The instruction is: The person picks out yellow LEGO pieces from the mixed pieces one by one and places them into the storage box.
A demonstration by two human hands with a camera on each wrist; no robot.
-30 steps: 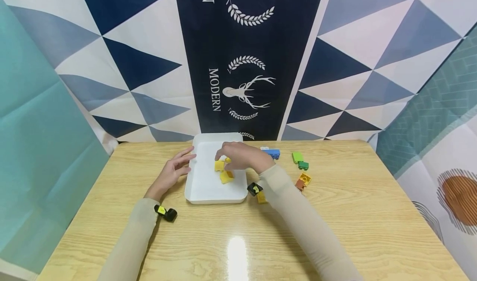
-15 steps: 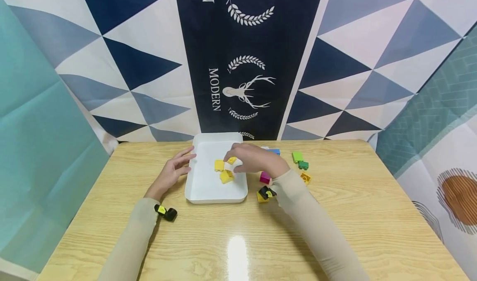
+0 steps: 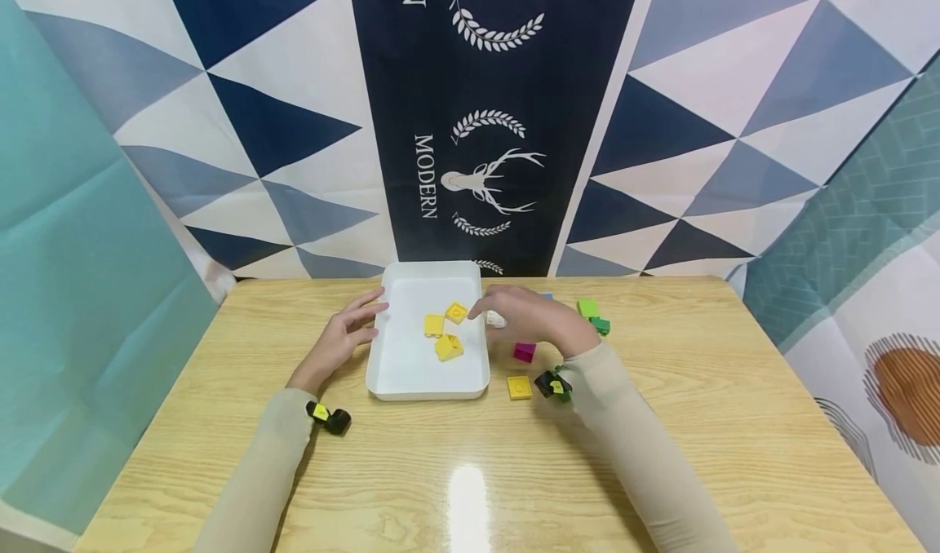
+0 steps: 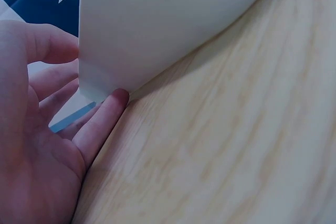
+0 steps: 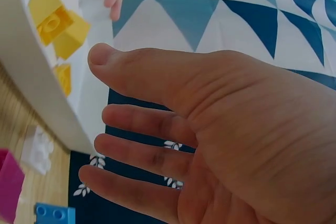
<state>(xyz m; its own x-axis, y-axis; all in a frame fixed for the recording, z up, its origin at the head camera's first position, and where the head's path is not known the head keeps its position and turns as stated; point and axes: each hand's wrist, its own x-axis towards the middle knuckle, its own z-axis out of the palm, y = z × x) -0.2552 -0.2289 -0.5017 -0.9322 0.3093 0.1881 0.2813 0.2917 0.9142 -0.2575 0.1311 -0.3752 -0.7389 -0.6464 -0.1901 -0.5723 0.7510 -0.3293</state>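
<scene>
My left hand (image 3: 345, 337) touches the left wall of a white tray (image 3: 396, 378), fingers spread along it. In the left wrist view, the fingers (image 4: 105, 121) lie against the tray's outer side, one fingertip low by the tabletop. Inside the tray are several yellow toy bricks (image 3: 434, 325). My right hand (image 3: 532, 316) hovers at the tray's right rim with nothing in it; the right wrist view shows its thumb and fingers (image 5: 142, 150) extended and apart. Near its fingertips, a white brick (image 3: 495, 319) lies on the table just outside the tray.
Right of the tray on the wooden table (image 3: 411, 463) lie a magenta brick (image 3: 525, 352) and a yellow brick (image 3: 518, 387). A light green brick (image 3: 587, 307) and a dark green brick (image 3: 600, 325) sit farther right. The right hand partly hides a blue brick (image 5: 55, 213).
My right hand has moved right, from above the yellow bricks to the tray's right rim, uncovering the bricks inside. The left hand stays at the tray's left wall.
</scene>
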